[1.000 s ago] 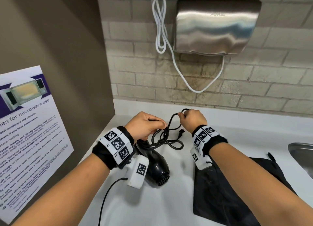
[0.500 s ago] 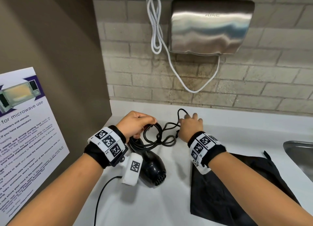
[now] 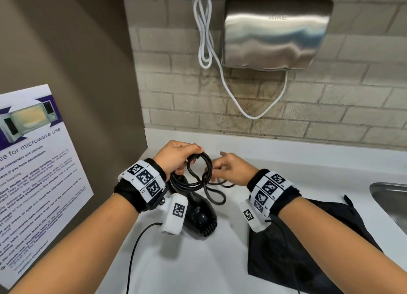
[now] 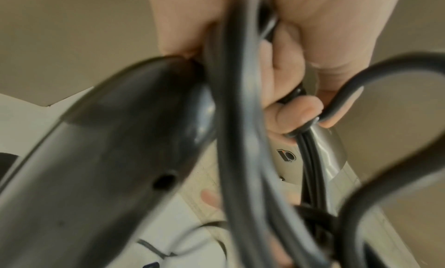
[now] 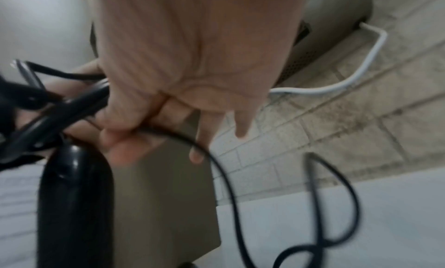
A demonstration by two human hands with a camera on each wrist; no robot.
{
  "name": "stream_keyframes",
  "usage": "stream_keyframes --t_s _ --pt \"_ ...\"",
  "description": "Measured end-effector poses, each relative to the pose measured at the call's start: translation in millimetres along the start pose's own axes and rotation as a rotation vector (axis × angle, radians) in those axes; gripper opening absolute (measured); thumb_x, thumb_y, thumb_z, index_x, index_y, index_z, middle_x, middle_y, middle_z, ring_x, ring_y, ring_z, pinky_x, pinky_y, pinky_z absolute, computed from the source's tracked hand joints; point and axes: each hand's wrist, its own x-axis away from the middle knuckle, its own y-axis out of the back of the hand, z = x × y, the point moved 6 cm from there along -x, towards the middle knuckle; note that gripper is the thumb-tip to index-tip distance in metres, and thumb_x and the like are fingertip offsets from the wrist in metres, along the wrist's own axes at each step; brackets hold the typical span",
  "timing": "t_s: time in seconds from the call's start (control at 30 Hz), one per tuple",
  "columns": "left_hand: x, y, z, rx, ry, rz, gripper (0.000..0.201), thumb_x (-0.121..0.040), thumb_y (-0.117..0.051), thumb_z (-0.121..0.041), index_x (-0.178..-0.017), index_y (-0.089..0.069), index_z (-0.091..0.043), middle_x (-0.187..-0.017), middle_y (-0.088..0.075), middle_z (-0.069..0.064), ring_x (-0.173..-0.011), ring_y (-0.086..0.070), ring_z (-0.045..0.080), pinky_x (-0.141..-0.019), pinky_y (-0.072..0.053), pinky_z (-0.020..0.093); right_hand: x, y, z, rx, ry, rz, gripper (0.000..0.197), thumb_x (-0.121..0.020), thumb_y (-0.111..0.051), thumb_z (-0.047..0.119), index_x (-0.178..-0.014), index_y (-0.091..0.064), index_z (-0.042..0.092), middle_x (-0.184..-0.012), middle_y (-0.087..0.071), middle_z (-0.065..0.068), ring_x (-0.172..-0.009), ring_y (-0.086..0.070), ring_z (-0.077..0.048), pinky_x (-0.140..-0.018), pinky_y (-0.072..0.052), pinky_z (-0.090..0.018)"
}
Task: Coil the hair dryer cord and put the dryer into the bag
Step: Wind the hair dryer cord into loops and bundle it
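Observation:
A black hair dryer [image 3: 199, 216] rests on the white counter [image 3: 220, 260] with its handle [image 4: 101, 158] reaching up under my left hand [image 3: 179, 155]. That hand grips several loops of the black cord [image 3: 198, 172] gathered at the handle's end; the loops [image 4: 240, 119] pass through its curled fingers. My right hand [image 3: 226, 168] is just right of the coil and pinches a strand of the cord [image 5: 216, 167] between thumb and forefinger, its other fingers pointing out. A loose loop trails onto the counter. A flat black bag [image 3: 308, 249] lies under my right forearm.
A steel hand dryer [image 3: 275, 31] with a white cable [image 3: 204, 40] hangs on the brick wall. A steel sink [image 3: 392, 197] sits at the right edge. A brown side wall with a microwave poster [image 3: 33, 172] closes off the left. A thin black wire [image 3: 136, 249] runs from my left wrist.
My left hand has lifted the coil slightly, and it now holds more loops. My right hand moved from the far loose cord leftward to the coil, carrying a strand.

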Motion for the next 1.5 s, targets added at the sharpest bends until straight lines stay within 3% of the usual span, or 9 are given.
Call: stream_keyframes --t_s 0.13,0.3,0.43,0.57,0.77,0.9,1.1,1.37,1.5 --pt "1 -3 -2 -0.01 0.017 0.024 0.018 -0.088 -0.054 -0.016 -0.079 -0.061 -0.001 -0.037 -0.04 -0.006 -0.03 -0.019 0.008 -0.035 -0.014 0.013 -2 10 1 -0.186 -0.018 -0.259 0.014 -0.087 -0.058 0.004 -0.093 -0.071 0.001 -0.066 -0.071 0.003 -0.053 -0.058 0.001 -0.062 -0.05 -0.019" --pt "5 -18 -6 -0.054 -0.003 0.116 0.031 -0.088 -0.054 -0.012 -0.095 -0.059 0.017 -0.037 -0.038 -0.005 -0.027 -0.022 0.007 -0.034 -0.015 0.011 -14 4 6 -0.3 0.001 -0.316 0.01 -0.081 -0.066 0.003 -0.084 -0.071 -0.006 -0.081 -0.07 -0.024 -0.072 -0.062 -0.017 -0.072 -0.051 -0.03" --pt "6 -26 -8 -0.194 -0.02 0.161 0.023 -0.085 -0.06 -0.015 -0.071 -0.06 0.002 -0.04 -0.041 -0.003 -0.028 -0.028 0.008 -0.034 -0.02 0.013 -21 -1 -6 -0.276 -0.085 -0.299 0.033 -0.078 -0.065 -0.002 -0.058 -0.07 0.023 -0.055 -0.066 0.008 -0.055 -0.059 -0.001 -0.056 -0.047 -0.016" --pt "8 -25 -4 -0.151 -0.003 0.172 0.016 -0.086 -0.06 -0.014 -0.077 -0.064 -0.001 -0.055 -0.04 0.009 -0.03 -0.022 0.007 -0.034 -0.018 0.013 -14 31 -41 -0.274 -0.318 -0.604 0.014 -0.083 -0.06 0.003 -0.087 -0.073 0.001 -0.084 -0.07 -0.004 -0.083 -0.062 -0.014 -0.083 -0.045 -0.025" --pt "4 -5 -1 -0.019 -0.027 0.04 0.016 -0.088 -0.058 -0.008 -0.074 -0.067 -0.01 -0.045 -0.049 -0.002 -0.029 -0.02 0.006 -0.034 -0.017 0.011 21 65 -101 -0.149 -0.629 -0.738 0.023 -0.088 -0.054 0.012 -0.099 -0.071 0.001 -0.114 -0.065 -0.014 -0.109 -0.058 -0.028 -0.088 -0.04 -0.021" --pt "0 4 2 0.023 -0.043 -0.032 0.017 -0.087 -0.059 -0.005 -0.072 -0.065 -0.01 -0.045 -0.05 -0.003 -0.029 -0.02 0.006 -0.034 -0.016 0.011 25 62 -101 0.097 -0.686 -0.524 0.028 -0.088 -0.047 0.008 -0.112 -0.062 0.007 -0.118 -0.06 -0.016 -0.104 -0.057 -0.031 -0.085 -0.045 -0.03" --pt "-5 1 1 0.04 -0.094 -0.073 0.015 -0.087 -0.06 -0.004 -0.076 -0.066 -0.012 -0.044 -0.052 -0.003 -0.028 -0.022 0.005 -0.034 -0.017 0.01 5 24 -30 0.071 -0.247 -0.017 0.06 -0.076 -0.045 -0.01 -0.126 -0.053 0.022 -0.134 -0.049 0.003 -0.125 -0.039 -0.008 -0.1 -0.027 -0.017" --pt "0 -1 -2 0.05 -0.134 -0.001 0.014 -0.086 -0.06 -0.003 -0.084 -0.066 -0.015 -0.046 -0.05 -0.004 -0.029 -0.022 0.005 -0.036 -0.016 0.014 2 -7 -3 -0.384 -0.063 0.183 0.033 -0.086 -0.047 0.003 -0.117 -0.05 -0.005 -0.088 -0.066 0.017 -0.088 -0.059 0.009 -0.088 -0.044 -0.013" --pt "2 -4 -4 0.08 -0.139 0.017 0.009 -0.086 -0.062 -0.007 -0.086 -0.066 -0.015 -0.046 -0.051 -0.006 -0.029 -0.025 0.004 -0.034 -0.018 0.013 8 -18 0 -0.39 -0.082 0.261 0.042 -0.091 -0.041 -0.011 -0.129 -0.039 0.007 -0.099 -0.065 0.012 -0.093 -0.06 0.01 -0.087 -0.043 -0.011"
